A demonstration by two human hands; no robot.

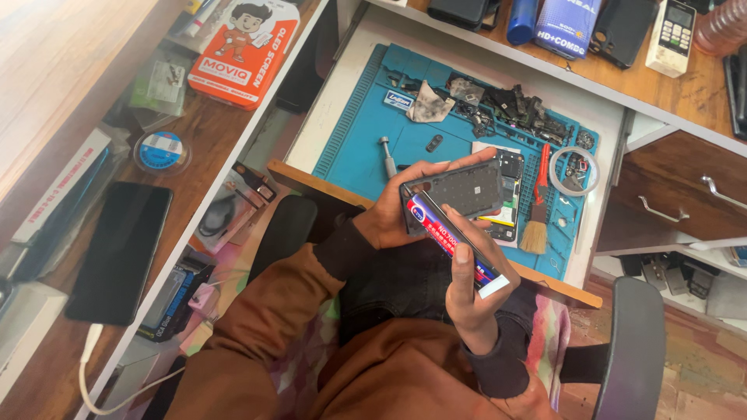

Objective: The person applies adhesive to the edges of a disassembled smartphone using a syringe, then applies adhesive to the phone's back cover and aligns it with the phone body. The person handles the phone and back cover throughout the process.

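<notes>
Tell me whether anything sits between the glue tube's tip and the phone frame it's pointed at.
Nothing visible does. The right hand holds the red-and-blue glue tube with its tip at the lower-left edge of the dark rectangular phone frame, which the left hand grips. No tool or part lies between them, though the exact contact is too small to judge.

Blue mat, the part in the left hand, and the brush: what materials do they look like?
Blue mat: likely silicone rubber, matte with moulded ridges. Phone frame in the left hand: probably dark plastic or metal, dull and perforated; can't tell which. Brush: red handle, likely plastic, with tan bristles.
</notes>
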